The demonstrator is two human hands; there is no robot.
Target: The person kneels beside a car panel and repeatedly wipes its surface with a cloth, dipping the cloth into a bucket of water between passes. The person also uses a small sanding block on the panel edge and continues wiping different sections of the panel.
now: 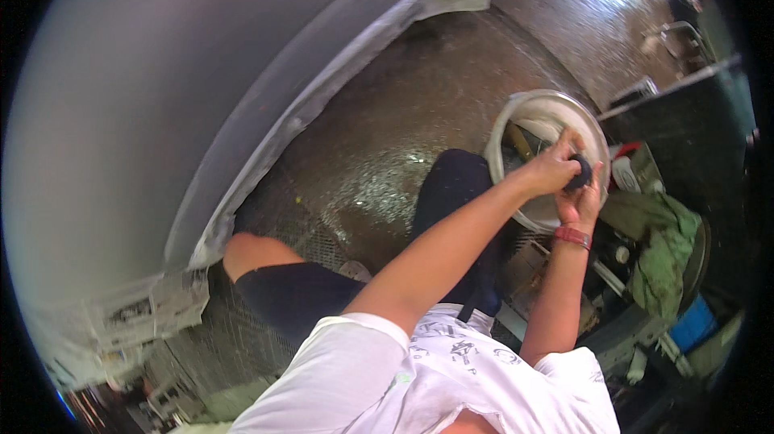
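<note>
Over a round white bucket (pixel 496 144) at the right, both my hands come together on a small dark rounded thing (pixel 579 172); its exact kind I cannot make out. My left hand (pixel 552 166) pinches it from the left side. Below and to the right, my right hand (pixel 582 202) supports it with curled fingers, a red band (pixel 572 236) round that wrist. Inside the bucket lie a brownish-yellow stick-like piece (pixel 518 142) and something pale, partly hidden behind my hands.
A big grey curved panel (pixel 161 95) fills the left, its edge lined with pale masking sheet (pixel 298 116). Wet brown floor (pixel 387 103) lies between. Right of the bucket are a green cloth (pixel 665 245), a blue box-like thing (pixel 693 325) and a dark panel (pixel 685 128).
</note>
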